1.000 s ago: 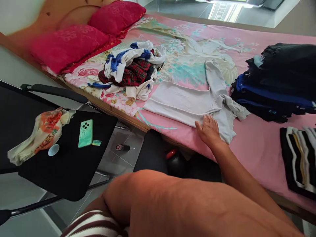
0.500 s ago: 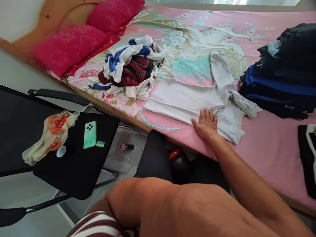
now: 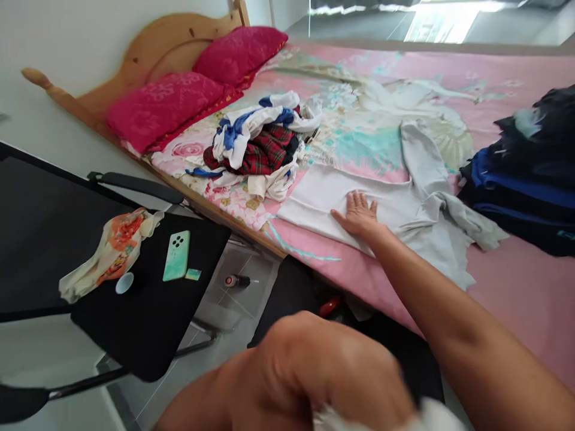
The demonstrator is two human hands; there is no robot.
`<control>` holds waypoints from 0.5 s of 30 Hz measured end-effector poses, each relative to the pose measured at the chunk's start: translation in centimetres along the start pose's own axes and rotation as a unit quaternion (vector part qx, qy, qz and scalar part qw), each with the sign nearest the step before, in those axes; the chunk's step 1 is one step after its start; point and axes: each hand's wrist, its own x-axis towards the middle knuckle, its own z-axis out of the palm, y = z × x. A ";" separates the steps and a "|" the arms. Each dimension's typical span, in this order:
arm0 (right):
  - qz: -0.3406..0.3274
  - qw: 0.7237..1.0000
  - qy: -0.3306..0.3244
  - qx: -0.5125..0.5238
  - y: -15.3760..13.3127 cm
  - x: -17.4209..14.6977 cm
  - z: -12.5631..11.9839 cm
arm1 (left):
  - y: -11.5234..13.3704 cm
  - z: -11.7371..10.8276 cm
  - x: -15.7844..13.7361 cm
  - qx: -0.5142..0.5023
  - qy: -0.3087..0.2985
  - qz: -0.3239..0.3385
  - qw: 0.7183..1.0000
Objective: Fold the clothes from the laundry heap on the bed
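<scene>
My right hand (image 3: 357,216) lies flat, fingers spread, on a light grey long-sleeved shirt (image 3: 395,206). The shirt is spread on the bed, its body folded lengthwise and its sleeves toward the right. Close to the camera, my left hand (image 3: 332,365) is large and blurred, its fingers curled. Something white (image 3: 335,419) shows beneath those fingers at the bottom edge, too smeared to name. Beyond the right hand sits a crumpled heap of clothes (image 3: 269,146) in white, blue and red plaid.
Dark and blue clothes (image 3: 530,185) are stacked on the bed at the right. Red pillows (image 3: 166,108) lie by the wooden headboard (image 3: 157,42). A black chair (image 3: 139,335) at the left holds a patterned scarf (image 3: 114,251), a green phone (image 3: 176,256) and a small card (image 3: 193,274).
My right hand has slid left along the shirt, still flat. My left hand has come into view, curled, with something white under it. The view has shifted, showing more of the headboard.
</scene>
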 end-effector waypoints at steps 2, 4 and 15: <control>-0.046 0.998 -0.030 0.000 -0.1 2.3 -0.9 | -1.3 -1.5 2.6 -0.026 -0.011 0.023 0.999; -0.053 0.998 -0.045 -0.006 0.2 3.8 -2.2 | -3.5 -3.7 4.9 -0.047 0.046 0.012 0.998; 0.026 0.999 -0.003 0.041 -2.0 4.2 -3.5 | -14.8 -13.4 6.3 0.367 0.315 -0.086 0.871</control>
